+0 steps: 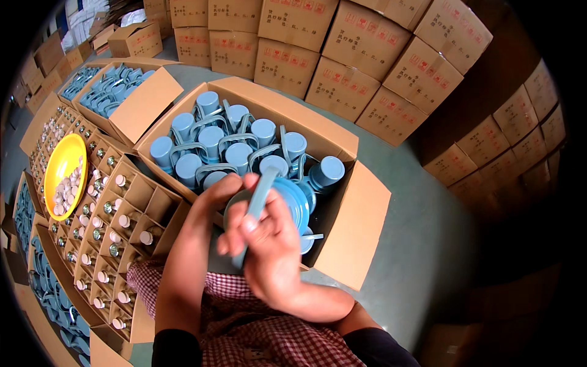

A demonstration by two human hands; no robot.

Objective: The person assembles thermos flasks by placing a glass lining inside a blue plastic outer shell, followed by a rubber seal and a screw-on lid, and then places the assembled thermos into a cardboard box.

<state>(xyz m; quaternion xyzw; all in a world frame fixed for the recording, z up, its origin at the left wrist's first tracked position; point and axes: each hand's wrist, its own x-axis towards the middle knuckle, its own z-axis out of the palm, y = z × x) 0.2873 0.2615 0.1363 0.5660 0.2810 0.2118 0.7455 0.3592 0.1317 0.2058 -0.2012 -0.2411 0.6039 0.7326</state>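
Observation:
Both my hands hold one light blue plastic lid with a strap handle [292, 202] just above an open cardboard box [361, 226]. My left hand [215, 194] grips the lid's left rim. My right hand [269, 244] closes around the strap and the lid's front, hiding much of it. The box is packed with several more blue lids with handles [211, 139], lying in rows.
A divided carton [153, 196] at my left holds several bottles with pale caps. A yellow bowl [64, 171] of small white parts rests on it. Another open box of blue parts [110, 92] stands behind. Stacked sealed cartons [361, 43] line the back and right. Grey floor [422, 244] lies to the right.

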